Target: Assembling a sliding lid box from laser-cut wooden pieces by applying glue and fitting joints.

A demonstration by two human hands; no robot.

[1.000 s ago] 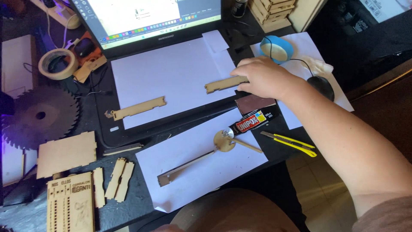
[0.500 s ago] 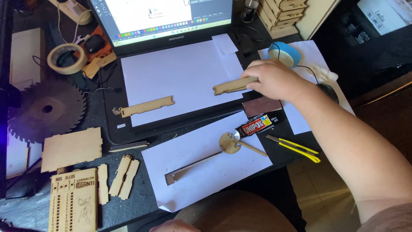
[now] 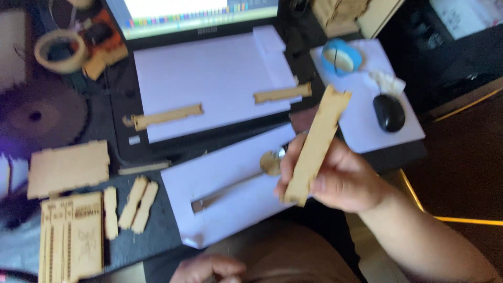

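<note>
While the view swings and blurs, these lines run from the left edge to the right.

Far left: a roll of tape (image 3: 60, 51) at about ten o'clock on the desk, a dark saw blade (image 3: 41, 114) below it, and flat wooden panels (image 3: 68, 169) at eight o'clock.

Left hand: the left hand (image 3: 208, 269) shows only at six o'clock on the bottom edge, fingers curled; I cannot tell whether it grips anything.

Centre: two notched wooden strips (image 3: 166, 116) lie on the white sheet (image 3: 209, 78) over the laptop; a metal spoon (image 3: 270, 162) rests on a second sheet nearer the person.

What changed: a second ago the right hand lay flat over the desk at two o'clock, beside the right-hand strip. It has since drawn back toward the body and risen, carrying a piece clear of the desk.

Right hand: the right hand (image 3: 343, 178) clasps the lower end of a wooden slat (image 3: 316, 144), thumb across its face.

Slat: pale brown, flat, long and narrow, notched at its top end, tilted toward one o'clock, held above the spoon.

Far right: a blue tape roll (image 3: 341, 56) and black mouse (image 3: 389, 112) at two o'clock.
</note>
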